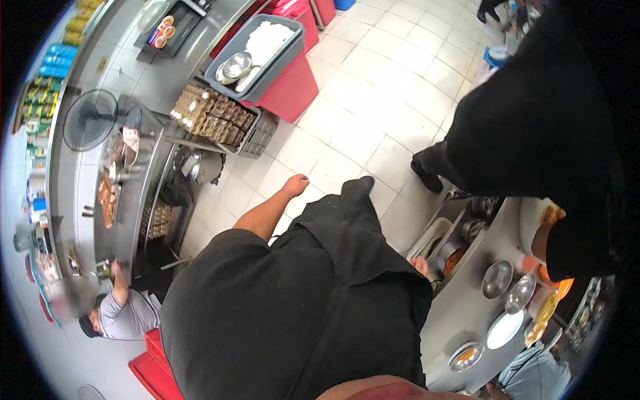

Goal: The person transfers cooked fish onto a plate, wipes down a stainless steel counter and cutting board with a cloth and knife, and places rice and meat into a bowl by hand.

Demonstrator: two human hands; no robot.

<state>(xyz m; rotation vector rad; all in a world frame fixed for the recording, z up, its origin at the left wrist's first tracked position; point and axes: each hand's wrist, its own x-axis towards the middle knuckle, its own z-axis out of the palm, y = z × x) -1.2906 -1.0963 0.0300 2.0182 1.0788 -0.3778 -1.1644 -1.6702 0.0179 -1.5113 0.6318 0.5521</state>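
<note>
My left hand (297,185) hangs over the tiled floor, ahead of my black-clothed body (287,300). Its fingers look curled in, and I see nothing in them. Partly covered by my dark apron (360,247), my right hand (421,267) is at the edge of the steel counter (450,313). Close beside it is a round metal pot (453,257) with reddish food inside. A small green thing (435,285) shows just below that hand; whether I hold it is unclear.
Metal bowls (497,279) and a white plate (505,329) sit on the right counter. A person in black (527,140) stands beyond it. Leftward are egg trays (212,115), a grey tub (293,43) on a red bin (287,93), and a person in a grey shirt (130,313).
</note>
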